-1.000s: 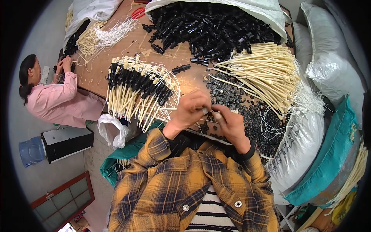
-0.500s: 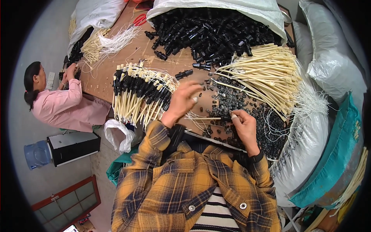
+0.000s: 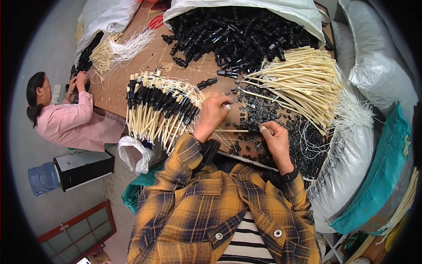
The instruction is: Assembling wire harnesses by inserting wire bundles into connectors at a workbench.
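My right hand (image 3: 277, 141) is closed over the end of a thin cream rod (image 3: 235, 130), where a dark fitting partly shows at the fingertips. The rod points left, low over the table. Above it, my left hand (image 3: 212, 115) has curled fingers with thumb and forefinger together; anything they hold is too small to make out. Both hands wear pale finger covers. Small black clips (image 3: 261, 108) lie loose between and beyond the hands. Left of my left hand is a row of cream rods fitted with black sockets (image 3: 165, 103), white strings trailing from them.
At the back, black tubular fittings (image 3: 237, 39) spill from a white sack (image 3: 268, 9). A bundle of cream rods (image 3: 299, 83) lies right. Red scissors (image 3: 156, 22) rest far left. Full sacks (image 3: 378, 57) crowd the right side. A co-worker in pink (image 3: 72, 116) works at the left edge.
My left hand has shifted right and slightly down, its spread fingers now drawn together. My right hand stays almost in place, with the rod now showing more clearly.
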Tool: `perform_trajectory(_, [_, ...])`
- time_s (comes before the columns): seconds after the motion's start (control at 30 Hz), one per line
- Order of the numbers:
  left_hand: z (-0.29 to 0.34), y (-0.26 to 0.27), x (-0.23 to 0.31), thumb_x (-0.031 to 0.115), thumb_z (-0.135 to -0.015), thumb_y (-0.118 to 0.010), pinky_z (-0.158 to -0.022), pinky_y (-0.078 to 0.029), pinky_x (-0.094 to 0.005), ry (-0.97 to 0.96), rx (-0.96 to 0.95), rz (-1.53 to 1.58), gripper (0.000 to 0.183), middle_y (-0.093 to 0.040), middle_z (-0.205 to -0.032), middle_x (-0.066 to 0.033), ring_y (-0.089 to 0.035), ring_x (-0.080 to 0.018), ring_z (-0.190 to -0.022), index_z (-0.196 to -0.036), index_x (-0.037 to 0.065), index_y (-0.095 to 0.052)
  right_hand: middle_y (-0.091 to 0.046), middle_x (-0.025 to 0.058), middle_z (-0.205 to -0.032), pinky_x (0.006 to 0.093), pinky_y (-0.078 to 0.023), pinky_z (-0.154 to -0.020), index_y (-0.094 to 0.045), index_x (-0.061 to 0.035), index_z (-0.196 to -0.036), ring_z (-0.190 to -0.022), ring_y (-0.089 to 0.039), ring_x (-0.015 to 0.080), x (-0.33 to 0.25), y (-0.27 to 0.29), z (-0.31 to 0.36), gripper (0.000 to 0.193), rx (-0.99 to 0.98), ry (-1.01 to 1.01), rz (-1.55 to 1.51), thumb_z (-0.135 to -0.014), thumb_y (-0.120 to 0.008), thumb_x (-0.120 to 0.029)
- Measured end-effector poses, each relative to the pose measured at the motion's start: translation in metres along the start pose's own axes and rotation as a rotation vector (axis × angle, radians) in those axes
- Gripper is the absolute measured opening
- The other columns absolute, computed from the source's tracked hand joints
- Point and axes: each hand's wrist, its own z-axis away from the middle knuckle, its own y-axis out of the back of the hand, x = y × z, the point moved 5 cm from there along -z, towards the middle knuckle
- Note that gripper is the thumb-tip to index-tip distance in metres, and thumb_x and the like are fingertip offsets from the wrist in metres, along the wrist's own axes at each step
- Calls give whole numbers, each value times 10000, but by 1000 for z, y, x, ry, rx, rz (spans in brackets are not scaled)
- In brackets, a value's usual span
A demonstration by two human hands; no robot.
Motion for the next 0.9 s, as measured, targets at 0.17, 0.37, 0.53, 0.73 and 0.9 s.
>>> perform_trajectory(0.17, [17, -5, 34, -96, -778, -592, -689, -479, -208, 373, -177, 807, 140, -640, -893, -8, -588, -56, -777, -844, 11, -653, -488, -105, -608, 185, -274, -465, -659, -9, -858, -523, -365, -21, 7, -6, -6, 115, 19, -58, -38, -921, -624, -99])
perform_trajectory(0.37, [26, -19, 64, -128, -751, -601, -756, -490, -226, 82, 76, 969, 315, -627, -921, -34, -611, -99, -831, -1027, 22, -579, -525, -94, -627, 196, -281, -466, -678, 7, -914, -533, -388, -9, 7, -24, -7, 130, -29, -25, -190, -897, -645, -117])
perform_trajectory(0.53, [27, -14, 67, -108, -756, -622, -743, -500, -239, 106, 89, 856, 365, -647, -953, -48, -619, -118, -816, -1096, 24, -602, -537, -105, -663, 186, -282, -473, -679, 8, -943, -546, -394, -16, 2, -25, -5, 126, -52, 17, -300, -908, -633, -104])
perform_trajectory(0.73, [28, -13, 58, -40, -765, -660, -713, -505, -242, 204, -118, 562, 202, -677, -910, -45, -622, -113, -799, -956, 17, -693, -521, -98, -665, 176, -295, -501, -670, 0, -947, -561, -386, -16, -2, -22, -1, 99, -21, 42, -147, -910, -643, -88])
perform_trajectory(0.9, [30, -17, 50, -38, -759, -664, -710, -505, -237, 305, -133, 641, 164, -682, -855, -35, -632, -113, -786, -905, 27, -701, -538, -79, -656, 181, -300, -489, -673, 7, -935, -572, -408, -18, -13, -21, 4, 106, 38, 216, 98, -899, -658, -92])
